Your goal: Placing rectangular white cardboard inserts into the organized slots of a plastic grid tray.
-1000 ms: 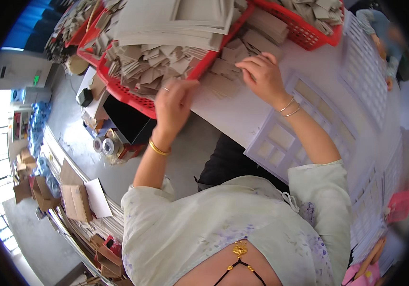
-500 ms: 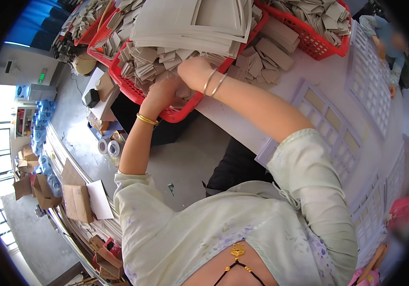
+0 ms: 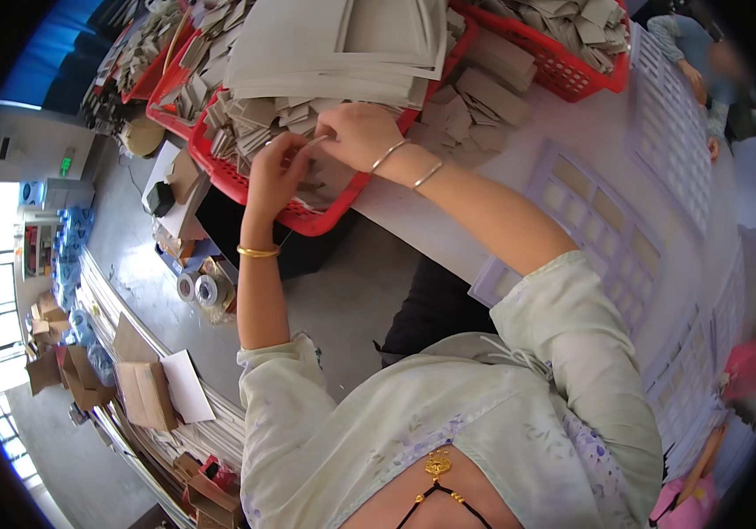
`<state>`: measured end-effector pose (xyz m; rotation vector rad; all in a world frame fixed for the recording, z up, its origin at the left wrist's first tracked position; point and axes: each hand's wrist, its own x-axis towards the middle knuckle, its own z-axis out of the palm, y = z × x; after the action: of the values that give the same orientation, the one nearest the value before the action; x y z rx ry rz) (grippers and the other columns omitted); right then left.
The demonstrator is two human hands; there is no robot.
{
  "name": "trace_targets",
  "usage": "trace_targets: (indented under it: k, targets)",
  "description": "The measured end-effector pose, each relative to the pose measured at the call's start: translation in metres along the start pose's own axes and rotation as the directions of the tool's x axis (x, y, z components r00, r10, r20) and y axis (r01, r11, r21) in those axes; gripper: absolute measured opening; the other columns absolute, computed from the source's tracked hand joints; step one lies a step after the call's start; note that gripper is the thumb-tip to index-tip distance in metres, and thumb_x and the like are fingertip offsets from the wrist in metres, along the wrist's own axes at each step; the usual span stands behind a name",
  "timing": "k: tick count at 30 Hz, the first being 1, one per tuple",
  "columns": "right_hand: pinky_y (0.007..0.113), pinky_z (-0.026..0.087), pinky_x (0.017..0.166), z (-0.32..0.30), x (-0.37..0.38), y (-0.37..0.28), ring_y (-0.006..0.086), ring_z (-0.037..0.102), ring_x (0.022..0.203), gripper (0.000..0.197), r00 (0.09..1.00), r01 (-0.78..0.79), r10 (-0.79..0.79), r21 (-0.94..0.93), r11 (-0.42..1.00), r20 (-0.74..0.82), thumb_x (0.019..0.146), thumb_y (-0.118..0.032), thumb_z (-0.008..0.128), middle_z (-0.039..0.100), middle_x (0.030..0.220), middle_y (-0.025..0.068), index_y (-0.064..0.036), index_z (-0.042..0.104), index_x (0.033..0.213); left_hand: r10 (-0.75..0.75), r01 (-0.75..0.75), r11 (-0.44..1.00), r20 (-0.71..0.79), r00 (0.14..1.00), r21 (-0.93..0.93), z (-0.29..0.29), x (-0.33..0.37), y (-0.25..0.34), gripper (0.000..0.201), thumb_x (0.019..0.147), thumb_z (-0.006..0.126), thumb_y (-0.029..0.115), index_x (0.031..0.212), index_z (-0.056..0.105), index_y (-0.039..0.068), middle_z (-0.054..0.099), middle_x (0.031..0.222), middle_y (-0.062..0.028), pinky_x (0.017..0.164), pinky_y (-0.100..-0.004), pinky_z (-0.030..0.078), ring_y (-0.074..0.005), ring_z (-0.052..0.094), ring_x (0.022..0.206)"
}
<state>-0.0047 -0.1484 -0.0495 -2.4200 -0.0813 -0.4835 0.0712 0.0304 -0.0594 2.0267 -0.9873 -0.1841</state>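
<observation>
Above the near end of a red plastic basket [image 3: 334, 218], my left hand [image 3: 276, 176] and my right hand [image 3: 358, 137] meet with their fingers closed. Between the fingertips shows the pale edge of a thin cardboard piece [image 3: 317, 140], pinched from both sides; most of it is hidden by the fingers. Many small grey cardboard pieces [image 3: 250, 113] fill the basket beneath. Large cardboard sheets with cut-out windows [image 3: 307, 75] lie stacked on top of it, just beyond my hands.
More red baskets [image 3: 563, 78] of cardboard pieces stand around. Loose pieces [image 3: 475, 110] lie on the table [image 3: 448, 238] beside lilac window-grid panels [image 3: 603, 220]. Another person [image 3: 704, 70] is at the far right. Tape rolls [image 3: 206, 288] and cardboard boxes [image 3: 144, 392] are at left.
My hands have lifted slightly from among the pieces in the basket, and a thin pale edge now shows between their fingertips. My left forearm has turned more upright.
</observation>
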Motion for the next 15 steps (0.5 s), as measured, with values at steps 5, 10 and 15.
trace_targets:
  k: [5, 10, 15]
  targets:
    - [0.035, 0.050, 0.063, -0.009, -0.031, -0.011, 0.0266, 0.065, 0.071, 0.011, 0.975, 0.061, 0.014, 0.327, 0.943, -0.221, 0.079, -0.012, 0.067, 0.065, 0.076, 0.0101, -0.0067, 0.060, 0.086, -0.027, 0.047, 0.936, 0.062, 0.998, -0.350, -0.008, -0.003, 0.000, 0.008, 0.087, 0.062, 0.003, 0.093, 0.062, -0.002, 0.061, 0.080, 0.0000, 0.067, -0.0198, 0.046, -0.0054, 0.057, 0.073]
    - [0.033, 0.050, 0.062, -0.017, -0.047, -0.014, 0.0230, 0.066, 0.073, 0.013, 0.936, 0.061, 0.085, 0.394, 0.917, -0.341, 0.079, -0.005, 0.066, 0.065, 0.081, 0.0093, -0.0042, 0.058, 0.089, 0.165, -0.221, 0.913, -0.183, 0.969, -0.342, 0.010, -0.007, 0.017, 0.008, 0.085, 0.062, -0.006, 0.092, 0.062, -0.003, 0.059, 0.085, -0.0027, 0.067, -0.0190, 0.046, -0.0078, 0.057, 0.073]
    - [0.031, 0.050, 0.063, -0.036, -0.063, -0.007, 0.0213, 0.063, 0.074, 0.015, 0.862, 0.199, 0.060, 0.444, 0.874, -0.504, 0.076, -0.003, 0.069, 0.063, 0.081, 0.0091, -0.0031, 0.058, 0.086, 0.089, -0.186, 0.890, -0.241, 0.967, -0.417, 0.031, -0.011, 0.056, 0.006, 0.090, 0.060, 0.003, 0.090, 0.063, -0.003, 0.059, 0.084, -0.0033, 0.060, -0.0186, 0.042, -0.0063, 0.052, 0.065]
